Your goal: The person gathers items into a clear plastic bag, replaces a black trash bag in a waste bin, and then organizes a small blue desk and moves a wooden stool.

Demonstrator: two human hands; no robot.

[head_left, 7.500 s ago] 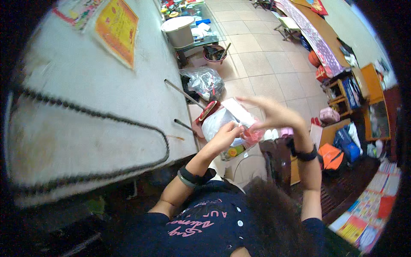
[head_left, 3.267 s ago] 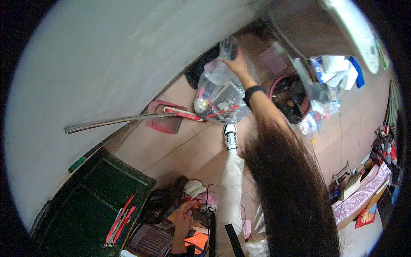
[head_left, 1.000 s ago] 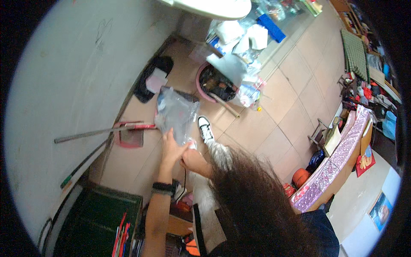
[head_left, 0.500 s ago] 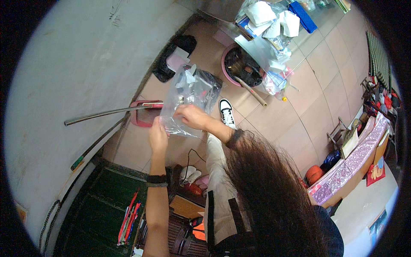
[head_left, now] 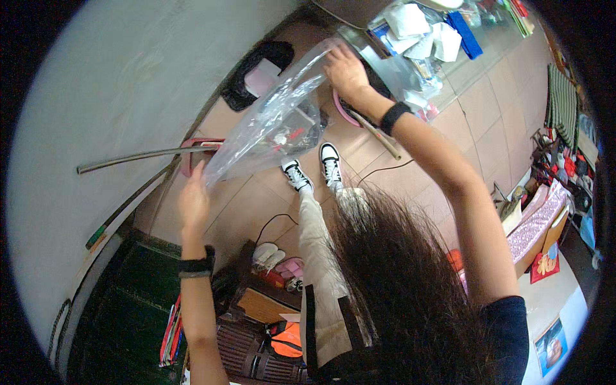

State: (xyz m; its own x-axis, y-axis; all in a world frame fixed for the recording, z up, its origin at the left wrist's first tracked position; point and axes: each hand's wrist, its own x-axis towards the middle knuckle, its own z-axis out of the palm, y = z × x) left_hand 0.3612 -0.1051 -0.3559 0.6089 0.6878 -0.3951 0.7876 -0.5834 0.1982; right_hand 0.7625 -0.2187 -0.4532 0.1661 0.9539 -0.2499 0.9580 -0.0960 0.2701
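A clear plastic bag point(head_left: 266, 122) hangs stretched between my two hands, its mouth pulled wide. My left hand point(head_left: 194, 202) pinches its near left corner, the fingers closed. At the far end of the rim, my right hand point(head_left: 346, 74) grips the opposite edge, slightly blurred. Low in the bag lie a few small white and red bits, too unclear to name. Below and past the bag are my white-and-black shoes point(head_left: 330, 163) on the tiles. Behind its left side a red dustpan point(head_left: 187, 160) is partly hidden.
Long-handled tools point(head_left: 128, 157) lean by the wall. A black bag with a pale pink piece point(head_left: 262, 77) lies at the wall's foot. Beside my right hand is a pink-rimmed basin point(head_left: 343, 109) with a stick point(head_left: 385, 141). A glass table point(head_left: 481, 70) holds papers. Slippers point(head_left: 266, 255) sit near the bench.
My hands have moved apart, the right one far up and to the right, the left one slightly left. The bag, bunched before, is now spread between them.
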